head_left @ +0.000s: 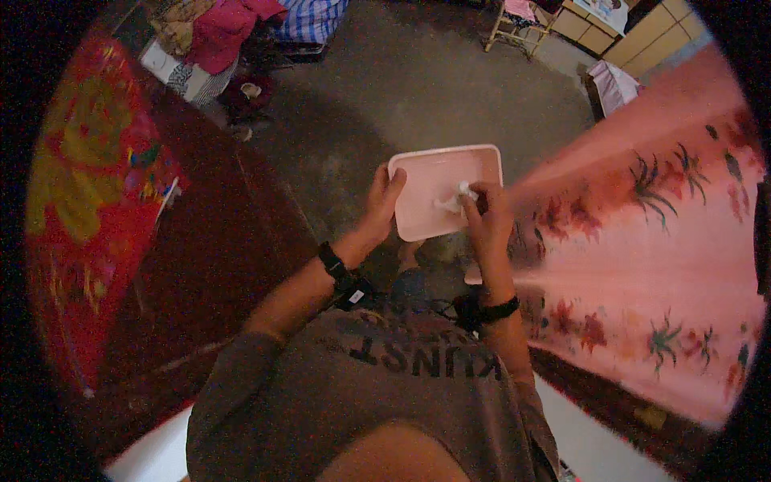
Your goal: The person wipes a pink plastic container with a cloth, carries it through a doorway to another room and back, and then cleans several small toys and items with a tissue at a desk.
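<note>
A shallow pale-pink tray [419,181] with rounded corners and a raised rim is held up in front of my body. My left hand [384,205] is closed on its left rim, thumb over the edge. At the tray's right side, my right hand [490,218] pinches a small white crumpled piece [463,191], perhaps tissue or cloth, above the inside of the tray. A paler patch lies beside that piece on the tray's bottom. Blur and low light hide finer detail.
A bed or bench with a pink patterned cloth [642,233] is at my right. On the left is a dark red surface [217,217] with a red and yellow cloth [96,177]. Bundled fabrics [217,40] and a small stool [522,28] stand beyond on the grey floor [434,80].
</note>
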Available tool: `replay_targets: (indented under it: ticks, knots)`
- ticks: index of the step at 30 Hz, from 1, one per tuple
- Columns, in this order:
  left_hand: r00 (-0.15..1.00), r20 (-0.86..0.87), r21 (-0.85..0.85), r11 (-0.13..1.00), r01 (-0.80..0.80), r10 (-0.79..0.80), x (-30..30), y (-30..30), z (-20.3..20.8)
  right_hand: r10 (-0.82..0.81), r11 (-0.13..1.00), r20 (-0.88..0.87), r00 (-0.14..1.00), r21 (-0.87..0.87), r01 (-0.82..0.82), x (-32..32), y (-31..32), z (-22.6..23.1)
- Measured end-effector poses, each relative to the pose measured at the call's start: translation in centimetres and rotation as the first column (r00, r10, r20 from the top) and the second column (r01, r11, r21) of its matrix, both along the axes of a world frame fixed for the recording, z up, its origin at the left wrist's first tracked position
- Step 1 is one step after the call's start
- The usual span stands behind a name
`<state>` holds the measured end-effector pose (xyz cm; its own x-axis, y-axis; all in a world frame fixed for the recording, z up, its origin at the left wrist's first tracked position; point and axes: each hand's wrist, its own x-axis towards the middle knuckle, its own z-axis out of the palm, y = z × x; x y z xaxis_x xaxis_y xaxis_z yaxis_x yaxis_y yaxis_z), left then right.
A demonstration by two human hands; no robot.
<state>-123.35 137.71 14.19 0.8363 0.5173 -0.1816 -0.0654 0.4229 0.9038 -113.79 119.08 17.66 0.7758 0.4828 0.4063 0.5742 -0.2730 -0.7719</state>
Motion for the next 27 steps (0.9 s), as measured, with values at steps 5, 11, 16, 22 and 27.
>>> replay_targets:
  ticks: [5, 11, 16, 22, 27]
  knots:
    - [0.999, -0.032, -0.028, 0.999, -0.044, 0.043, 11.2, -1.1, 0.1, -0.114, 0.993, -0.012, 0.993, -0.029, 0.114, 14.4, 2.2, -3.1]
    - [1.0, 0.024, 0.065, 0.998, 0.008, -0.01, 23.8, 2.1, 1.1, -0.117, 0.992, -0.095, 0.989, 0.026, 0.12, 26.2, 9.4, -2.5]
    - [0.981, 0.07, 0.272, 0.95, 0.157, -0.182, 35.4, 10.2, 3.1, -0.074, 0.992, 0.066, 0.995, 0.11, 0.066, 32.9, 17.6, -0.5]
    - [0.943, 0.211, 0.233, 0.95, 0.206, -0.256, 46.7, 5.5, 1.9, -0.252, 0.965, 0.01, 0.968, 0.075, 0.25, 43.1, 10.3, 0.2]
    - [0.889, 0.179, 0.178, 0.902, 0.393, -0.422, 55.5, 10.5, 2.8, -0.618, 0.786, 0.076, 0.783, 0.061, 0.615, 52.6, 12.5, 0.9]
